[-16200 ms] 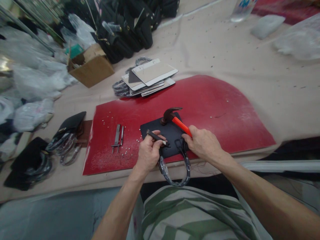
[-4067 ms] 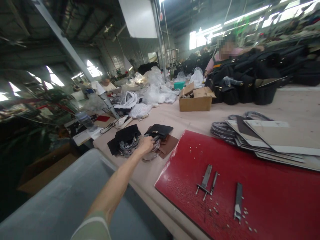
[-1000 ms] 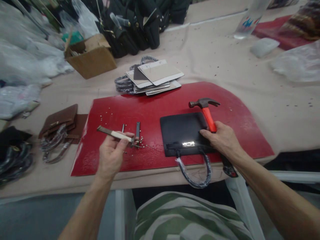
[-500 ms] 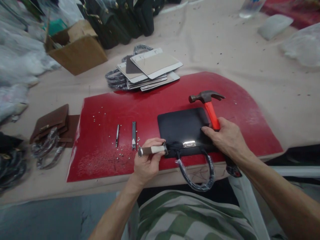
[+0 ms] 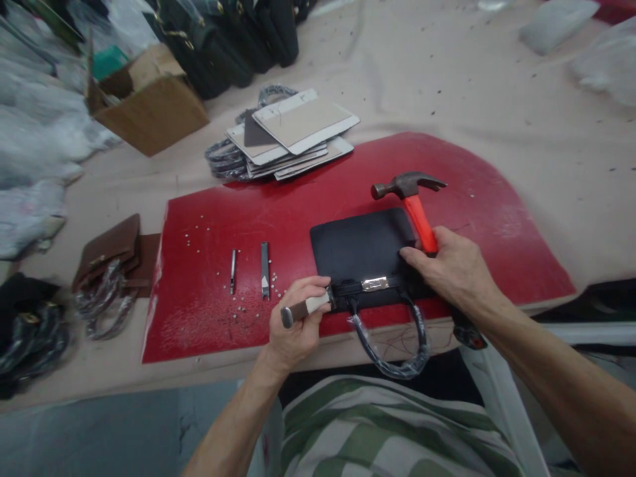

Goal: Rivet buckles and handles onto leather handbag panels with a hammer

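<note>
A small black handbag (image 5: 358, 248) lies flat with its plastic-wrapped handle loop (image 5: 392, 368) hanging toward me and a metal clasp (image 5: 375, 284) on it. My left hand (image 5: 298, 328) is closed around a short punch-like tool (image 5: 301, 310) with a brown and white shaft. That tool's far end meets the bag's left side near the strap; exactly how it touches is hidden. Fingers of my right hand (image 5: 454, 268) wrap round the orange and black handle of a claw hammer (image 5: 417, 211), its head raised over the bag's top right corner. My right thumb presses on the bag's right side.
Under the bag is a red board (image 5: 199, 278). Left of the bag lie a slim metal punch (image 5: 233, 271), a flat metal tool (image 5: 265, 268) and tiny scattered bits. Behind are stacked panels (image 5: 303, 126), a cardboard box (image 5: 149, 109) and dark bags (image 5: 223, 46). Brown bags (image 5: 112, 252) lie left.
The punch-like tool's near end has tipped down toward me in my left hand. The view has shifted slightly; the hammer and handbag stay nearly where they were.
</note>
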`<state>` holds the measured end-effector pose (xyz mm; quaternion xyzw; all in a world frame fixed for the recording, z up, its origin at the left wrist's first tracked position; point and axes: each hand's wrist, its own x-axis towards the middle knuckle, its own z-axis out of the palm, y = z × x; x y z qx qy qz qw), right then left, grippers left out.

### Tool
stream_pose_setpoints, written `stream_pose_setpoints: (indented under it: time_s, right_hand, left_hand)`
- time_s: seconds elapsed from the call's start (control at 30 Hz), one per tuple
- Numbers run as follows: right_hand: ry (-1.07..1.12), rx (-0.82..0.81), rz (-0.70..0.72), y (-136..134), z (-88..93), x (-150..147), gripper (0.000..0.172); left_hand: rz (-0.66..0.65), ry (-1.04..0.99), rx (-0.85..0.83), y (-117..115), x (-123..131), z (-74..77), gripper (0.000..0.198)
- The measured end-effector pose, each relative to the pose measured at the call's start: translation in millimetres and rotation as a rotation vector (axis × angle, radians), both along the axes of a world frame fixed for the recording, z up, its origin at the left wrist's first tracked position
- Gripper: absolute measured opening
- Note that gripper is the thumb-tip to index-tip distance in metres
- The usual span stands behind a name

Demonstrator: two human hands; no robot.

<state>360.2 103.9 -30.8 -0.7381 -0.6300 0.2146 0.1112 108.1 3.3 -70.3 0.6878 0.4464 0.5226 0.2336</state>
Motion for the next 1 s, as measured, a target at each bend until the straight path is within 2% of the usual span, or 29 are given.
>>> stream_pose_setpoints:
  time_s: [0.23, 0.67, 1.0]
  right_hand:
    - [0.002, -0.014, -0.002, -1, -0.5, 1, 0.023]
    - [-0.042, 0.001, 0.024, 1, -5.2, 3, 0.025]
    - [-0.028, 0.004, 0.029, 0, -5.8, 4, 0.025]
  left_hand:
    - [-0.001, -0.016, 0.002, 2, 1, 0.2, 0.018]
    - [0.068, 0.109, 0.061, -1, 5, -3.0, 0.015]
    - [-0.011, 0.157, 0.09, 13, 5, 2.7, 0.014]
